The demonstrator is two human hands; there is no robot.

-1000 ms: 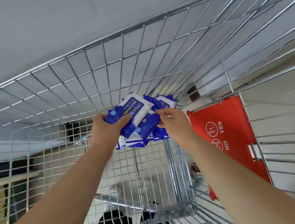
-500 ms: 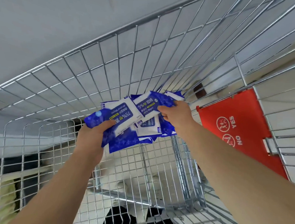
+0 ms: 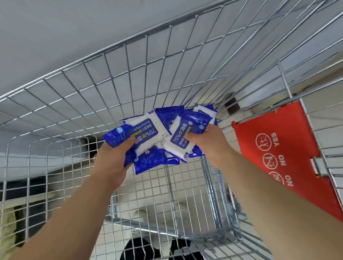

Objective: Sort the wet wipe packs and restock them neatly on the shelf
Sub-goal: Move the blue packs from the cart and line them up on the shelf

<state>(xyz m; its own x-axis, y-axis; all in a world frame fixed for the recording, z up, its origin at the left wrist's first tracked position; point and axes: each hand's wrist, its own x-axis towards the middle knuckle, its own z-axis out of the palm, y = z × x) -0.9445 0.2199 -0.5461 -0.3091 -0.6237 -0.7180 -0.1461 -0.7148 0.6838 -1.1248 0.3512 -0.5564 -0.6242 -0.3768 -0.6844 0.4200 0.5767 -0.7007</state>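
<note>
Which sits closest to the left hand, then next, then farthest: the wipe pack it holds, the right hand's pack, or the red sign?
1. Wipe pack, in the grip of the left hand: touching.
2. Second pack, held by the right hand: just to the right.
3. Red sign: far right.

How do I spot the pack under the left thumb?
In the wire cart, the left hand and right hand hold blue wipe packs. The leftmost pack, under the left thumb, shows its 75% label upside down; its neighbour's runs sideways.
</note>
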